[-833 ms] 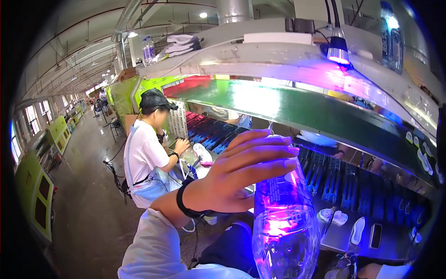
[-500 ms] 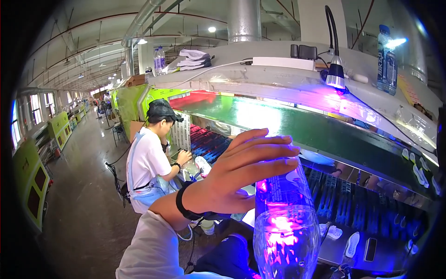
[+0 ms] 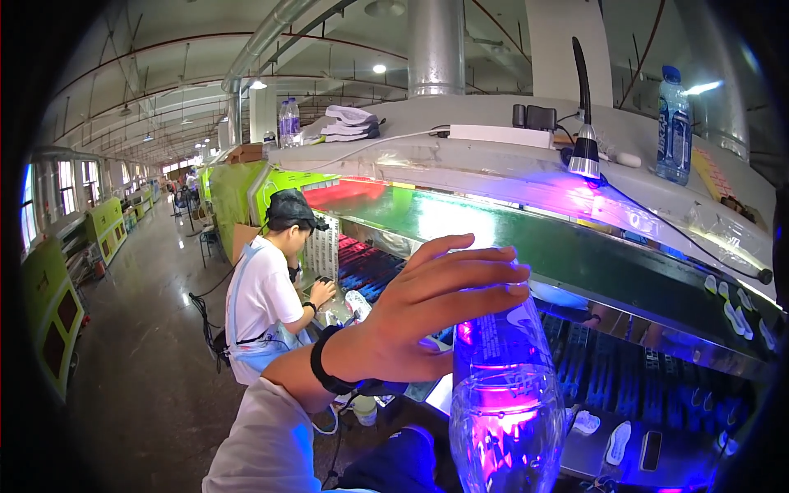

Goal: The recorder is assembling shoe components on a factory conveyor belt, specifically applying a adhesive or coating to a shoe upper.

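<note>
It is a factory hall, prob. a shoe-mfg. workshop: white shoe soles lie on a green conveyor belt, a co-worker sits at the line, w/ green machines and metal ducts nearby, etc.

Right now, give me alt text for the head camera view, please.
A left hand holds a clear bottle lit violet, in front of a long green surface. A co-worker in a dark cap is at left; a pale sole lies lower right.
</note>
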The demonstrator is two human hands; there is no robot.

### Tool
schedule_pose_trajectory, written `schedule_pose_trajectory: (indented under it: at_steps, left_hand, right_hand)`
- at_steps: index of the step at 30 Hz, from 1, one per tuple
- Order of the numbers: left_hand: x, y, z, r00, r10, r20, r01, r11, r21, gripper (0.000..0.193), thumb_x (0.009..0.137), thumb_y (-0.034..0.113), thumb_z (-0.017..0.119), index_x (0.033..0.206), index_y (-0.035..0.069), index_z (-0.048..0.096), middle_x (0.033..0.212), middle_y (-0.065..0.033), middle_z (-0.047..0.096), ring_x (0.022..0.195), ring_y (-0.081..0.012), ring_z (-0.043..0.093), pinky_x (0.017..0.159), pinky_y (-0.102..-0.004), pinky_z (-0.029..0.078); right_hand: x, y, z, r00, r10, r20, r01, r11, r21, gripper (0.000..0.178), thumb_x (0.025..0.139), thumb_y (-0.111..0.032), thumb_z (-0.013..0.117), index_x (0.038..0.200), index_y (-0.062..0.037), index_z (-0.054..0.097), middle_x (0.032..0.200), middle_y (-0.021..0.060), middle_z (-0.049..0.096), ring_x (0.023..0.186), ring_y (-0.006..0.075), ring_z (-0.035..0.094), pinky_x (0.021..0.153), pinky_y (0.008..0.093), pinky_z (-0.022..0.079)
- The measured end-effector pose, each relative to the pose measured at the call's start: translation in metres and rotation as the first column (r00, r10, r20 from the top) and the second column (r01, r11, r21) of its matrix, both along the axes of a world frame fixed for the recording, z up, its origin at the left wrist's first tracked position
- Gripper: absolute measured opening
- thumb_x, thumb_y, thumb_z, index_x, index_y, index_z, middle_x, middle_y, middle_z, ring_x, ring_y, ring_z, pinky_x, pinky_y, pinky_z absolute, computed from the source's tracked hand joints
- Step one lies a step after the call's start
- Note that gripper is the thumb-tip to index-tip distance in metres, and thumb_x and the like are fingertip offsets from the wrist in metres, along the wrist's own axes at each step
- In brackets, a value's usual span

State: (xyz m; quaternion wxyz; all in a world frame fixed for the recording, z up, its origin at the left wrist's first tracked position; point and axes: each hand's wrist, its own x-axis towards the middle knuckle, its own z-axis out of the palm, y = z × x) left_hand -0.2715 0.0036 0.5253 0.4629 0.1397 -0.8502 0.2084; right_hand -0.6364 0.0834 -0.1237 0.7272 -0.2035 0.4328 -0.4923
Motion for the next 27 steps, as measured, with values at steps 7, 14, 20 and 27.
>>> schedule_pose_trajectory:
  at_steps: [7,14,20,27]
  left_hand:
    - [0.001,0.004,0.004,1.000,0.028,0.014,-0.028,0.999,-0.031,0.055,0.079,0.018,0.087,0.128,0.004,0.066,0.134,-0.0200,0.067,0.131,-0.0380,0.062,0.117,-0.0526,0.036]
    - [0.002,0.007,0.006,0.999,0.035,0.007,-0.035,0.999,-0.030,0.057,0.078,0.020,0.087,0.128,0.004,0.066,0.134,-0.0205,0.067,0.131,-0.0384,0.061,0.116,-0.0532,0.036]
    - [0.002,0.006,0.007,1.000,0.022,-0.001,-0.022,0.999,-0.042,0.056,0.078,0.020,0.087,0.128,0.005,0.066,0.134,-0.0204,0.067,0.132,-0.0385,0.061,0.116,-0.0538,0.035]
    - [0.004,-0.007,0.000,1.000,0.002,-0.008,-0.002,1.000,-0.020,0.055,0.078,0.019,0.086,0.128,0.004,0.066,0.134,-0.0202,0.067,0.131,-0.0385,0.061,0.116,-0.0534,0.037]
  right_hand:
    - [0.002,0.000,0.008,0.999,0.021,-0.047,-0.021,1.000,0.010,0.038,0.103,-0.014,0.067,0.139,-0.0017,0.060,0.124,0.0090,0.067,0.104,0.0159,0.065,0.081,0.0277,0.054]
    - [0.001,0.001,0.011,0.998,0.030,-0.051,-0.029,0.999,0.028,0.038,0.103,-0.014,0.066,0.138,-0.0013,0.061,0.123,0.0103,0.067,0.101,0.0154,0.065,0.081,0.0268,0.055]
    - [0.000,0.002,-0.003,0.997,0.028,-0.070,-0.029,0.999,-0.014,0.040,0.103,-0.014,0.066,0.140,-0.0013,0.059,0.125,0.0100,0.066,0.110,0.0173,0.064,0.083,0.0275,0.055]
    - [0.004,0.007,0.012,0.998,-0.038,-0.057,0.041,0.998,0.042,0.039,0.103,-0.014,0.066,0.139,-0.0005,0.059,0.124,0.0097,0.066,0.111,0.0183,0.064,0.083,0.0279,0.054]
